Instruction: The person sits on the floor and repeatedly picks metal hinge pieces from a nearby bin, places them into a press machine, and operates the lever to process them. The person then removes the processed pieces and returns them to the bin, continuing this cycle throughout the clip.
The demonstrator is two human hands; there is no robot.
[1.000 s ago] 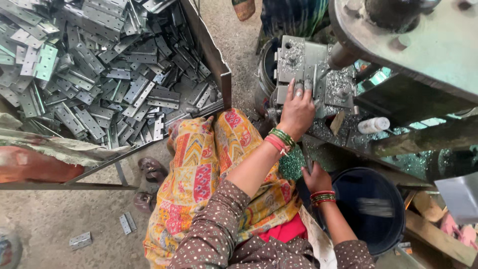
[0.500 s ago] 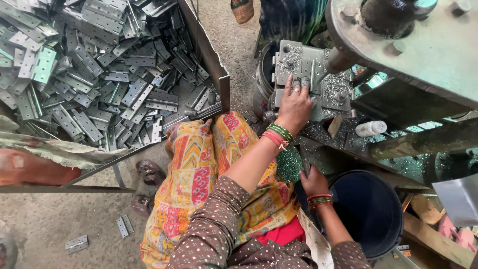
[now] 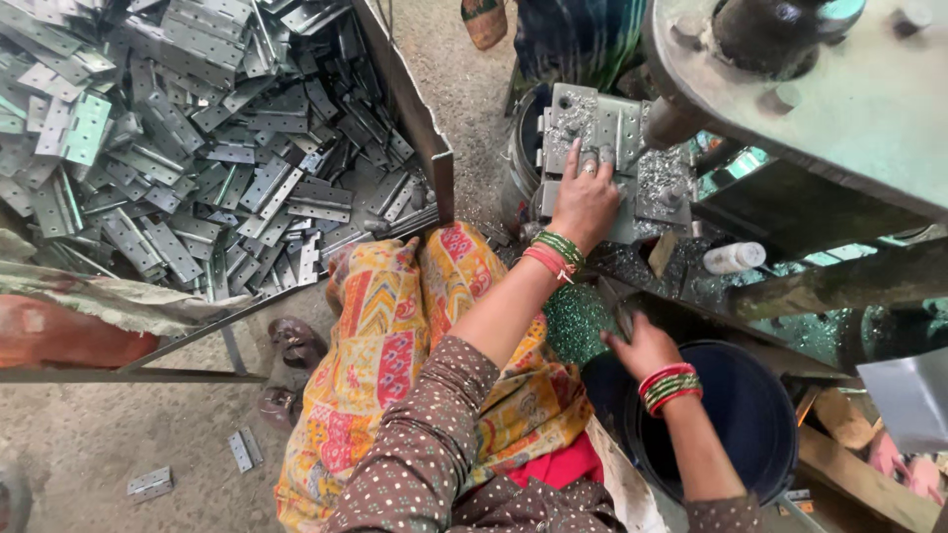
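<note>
My left hand (image 3: 585,200) rests flat on a grey metal plate (image 3: 604,123) with holes, lying on the bed of a machine and dusted with shiny metal shavings. Its fingers spread over the plate. Lower down, my right hand (image 3: 640,345) reaches over the rim of a dark blue bucket (image 3: 750,415), fingers curled around a small dark piece that I cannot make out. Both wrists wear red and green bangles.
A big tray heaped with several grey metal hinges (image 3: 197,148) fills the left, edged by a steel frame (image 3: 415,109). A heavy machine arm (image 3: 820,89) overhangs at top right. A white bottle (image 3: 733,258) lies by the machine. Loose hinges (image 3: 243,449) lie on the floor.
My left hand has stayed on the plate. My right hand has shifted slightly right, over the bucket's rim. The view has moved a little.
</note>
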